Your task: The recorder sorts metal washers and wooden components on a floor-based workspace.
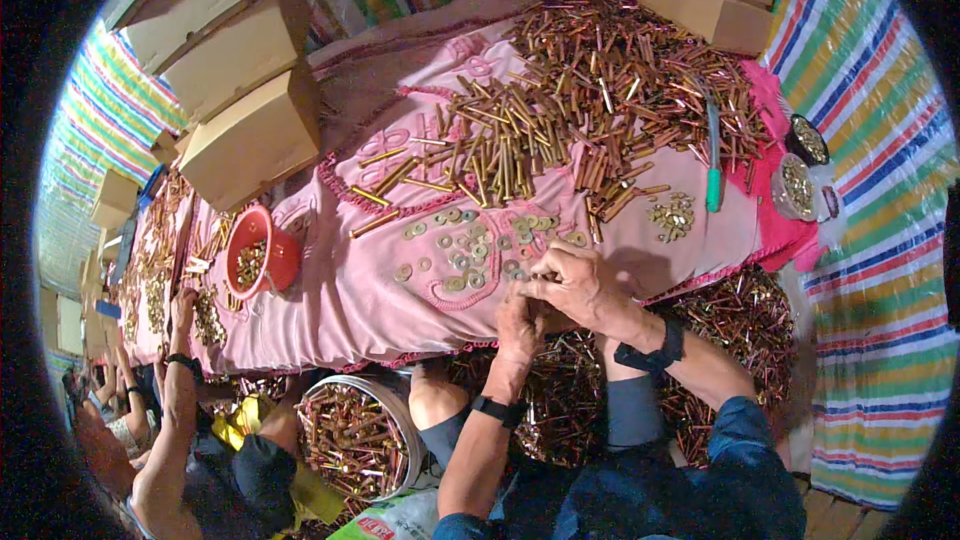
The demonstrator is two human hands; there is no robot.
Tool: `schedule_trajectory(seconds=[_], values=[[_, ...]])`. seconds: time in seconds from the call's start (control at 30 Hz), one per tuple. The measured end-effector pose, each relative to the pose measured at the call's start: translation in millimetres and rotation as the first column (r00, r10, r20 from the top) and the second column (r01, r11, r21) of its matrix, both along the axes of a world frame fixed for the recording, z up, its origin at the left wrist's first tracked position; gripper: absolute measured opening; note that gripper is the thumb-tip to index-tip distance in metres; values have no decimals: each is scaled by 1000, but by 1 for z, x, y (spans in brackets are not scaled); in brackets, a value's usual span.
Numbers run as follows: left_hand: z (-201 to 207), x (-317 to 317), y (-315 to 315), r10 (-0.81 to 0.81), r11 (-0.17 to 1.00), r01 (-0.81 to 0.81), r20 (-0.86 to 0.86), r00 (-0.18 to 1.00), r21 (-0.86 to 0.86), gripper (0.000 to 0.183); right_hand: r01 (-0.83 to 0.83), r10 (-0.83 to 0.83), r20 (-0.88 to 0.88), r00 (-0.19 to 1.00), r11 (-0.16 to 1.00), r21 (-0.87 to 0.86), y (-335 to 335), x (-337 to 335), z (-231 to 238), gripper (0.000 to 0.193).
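Note:
My left hand (522, 322) and my right hand (583, 288) meet at the near edge of the pink cloth (355, 320). The fingertips of both are pinched together; whatever they hold is too small and covered to make out. Just beyond them lie scattered flat washers (478, 248). To their right is a small heap of nuts (672, 217). Farther back spreads a big pile of brassy and coppery metal rods (600, 90), looking like bolts or sleeves. A tool with a green handle (713, 190) rests against the pile's right side.
A red bowl (283, 262) of small metal parts stands left. A clear tub (797, 188) and dark bowl (808, 140) sit far right. Cardboard boxes (250, 135) rise left. Below the cloth are a white bucket (405, 425) and heaped rods (745, 360). Another person's hand (183, 310) works left.

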State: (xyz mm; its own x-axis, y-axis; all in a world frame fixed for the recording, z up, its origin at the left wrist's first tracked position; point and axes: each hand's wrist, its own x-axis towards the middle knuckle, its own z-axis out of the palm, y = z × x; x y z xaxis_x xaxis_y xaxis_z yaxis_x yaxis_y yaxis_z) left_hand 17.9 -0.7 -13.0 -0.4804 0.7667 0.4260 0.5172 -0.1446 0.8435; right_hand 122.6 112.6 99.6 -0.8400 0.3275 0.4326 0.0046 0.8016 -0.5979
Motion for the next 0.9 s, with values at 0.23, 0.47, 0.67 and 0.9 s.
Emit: schedule_trajectory(seconds=[0.23, 0.47, 0.67, 0.9], values=[[-1, 3, -2, -5, 999, 9, 87, 996, -42, 36, 50, -60, -116, 991, 995, -87, 2, -1, -13, 25], [10, 5, 2, -34, 997, 42, 121, 992, -67, 26, 68, -59, -175, 983, 997, 42, 2, -3, -7, 25], [-5, -3, -5, 65, 996, -66, -7, 998, -57, 22, 144, -127, 81, 989, 953, -266, -5, 3, -5, 28], [19, -1, -14, -51, 998, 57, 148, 988, -36, 17, 91, -50, 126, 991, 932, -350, 5, 12, -11, 43]])
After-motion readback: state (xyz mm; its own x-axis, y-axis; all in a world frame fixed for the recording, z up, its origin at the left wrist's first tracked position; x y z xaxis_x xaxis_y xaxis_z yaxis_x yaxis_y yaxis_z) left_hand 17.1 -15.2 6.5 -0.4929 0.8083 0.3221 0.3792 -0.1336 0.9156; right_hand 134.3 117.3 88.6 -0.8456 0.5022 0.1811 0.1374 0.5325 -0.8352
